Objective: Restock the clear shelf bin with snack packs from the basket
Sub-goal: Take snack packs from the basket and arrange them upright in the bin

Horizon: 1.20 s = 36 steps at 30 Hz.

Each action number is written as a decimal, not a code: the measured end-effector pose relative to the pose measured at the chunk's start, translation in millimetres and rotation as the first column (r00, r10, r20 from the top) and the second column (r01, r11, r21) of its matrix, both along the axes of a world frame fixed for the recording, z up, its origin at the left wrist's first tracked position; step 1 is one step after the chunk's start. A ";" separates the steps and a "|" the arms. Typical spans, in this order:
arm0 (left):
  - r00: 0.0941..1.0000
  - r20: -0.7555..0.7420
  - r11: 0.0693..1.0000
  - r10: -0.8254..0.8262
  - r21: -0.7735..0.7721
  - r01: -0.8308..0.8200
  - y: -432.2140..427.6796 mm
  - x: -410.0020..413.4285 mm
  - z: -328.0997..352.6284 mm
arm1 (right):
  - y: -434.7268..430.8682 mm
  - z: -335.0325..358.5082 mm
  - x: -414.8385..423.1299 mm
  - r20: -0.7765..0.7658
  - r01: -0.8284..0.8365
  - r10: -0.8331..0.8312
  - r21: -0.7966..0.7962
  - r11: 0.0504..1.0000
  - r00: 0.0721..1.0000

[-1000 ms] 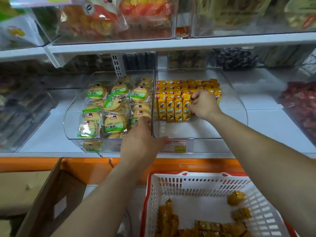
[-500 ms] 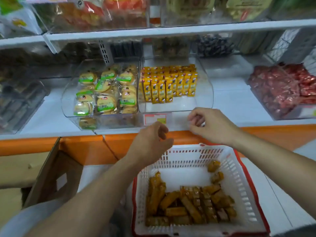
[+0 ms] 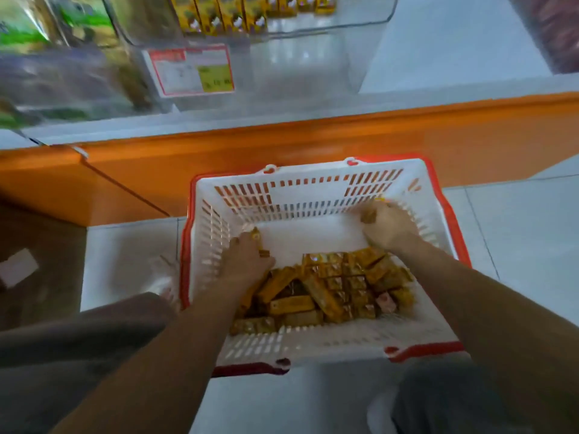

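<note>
Both hands have dropped from the shelf edge into the basket [image 3: 297, 195], and the view has tipped down with them, so only the front of the clear shelf bin [image 3: 313, 42] shows along the top.

From the head camera, the left hand [image 3: 247, 261] lies at the left edge of the heap of snack packs [image 3: 329, 286], with its fingers curled downward. A yellow pack [image 3: 257, 241] shows at its fingertips, but through the blur I cannot tell whether the hand grips it or only touches it. The right hand [image 3: 388, 227] is at the far right corner of the basket, apart from the heap, its fingers bent round a brownish-gold pack [image 3: 368, 217].

The snack packs lie jumbled across the near half of the basket — gold wrappers, their printing too small to read. The basket, white with a red rim, stands on the pale tiled floor [image 3: 517, 230] just before the orange shelf front [image 3: 313, 136].

In the bin, upright packs [image 3: 219, 14] in yellow stand in a row at the back. On the bin's front hangs a price label [image 3: 194, 70], red-bordered with a yellow-green patch — its writing is blurred beyond reading. Left of it, green-labelled packs [image 3: 18, 29] are smeared by motion. A brown cardboard box [image 3: 53, 233] with a white sticker [image 3: 18, 267] sits at far left.
</note>
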<state>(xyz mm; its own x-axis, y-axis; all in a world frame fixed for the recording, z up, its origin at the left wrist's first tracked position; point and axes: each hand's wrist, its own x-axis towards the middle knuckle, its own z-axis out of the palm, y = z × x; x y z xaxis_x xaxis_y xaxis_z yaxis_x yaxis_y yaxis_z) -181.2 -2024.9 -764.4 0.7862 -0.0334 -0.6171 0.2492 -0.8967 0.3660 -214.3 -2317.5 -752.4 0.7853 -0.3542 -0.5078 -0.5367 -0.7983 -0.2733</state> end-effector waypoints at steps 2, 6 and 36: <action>1.000 -0.006 1.000 0.025 0.017 -0.025 4.8 -5.8 -22.5 | 1.6 -23.3 -2.5 -0.080 0.001 -0.005 -0.048 0.999 0.997; 0.998 0.023 0.996 0.066 -0.062 -0.064 10.4 -15.7 -48.7 | 5.9 -47.9 -1.9 -0.194 -0.114 0.079 -0.177 0.978 0.978; 0.962 -0.266 0.984 -0.052 -0.177 0.005 -16.4 44.5 -84.3 | 54.5 -95.8 48.4 -0.347 -0.416 0.525 0.342 0.843 0.777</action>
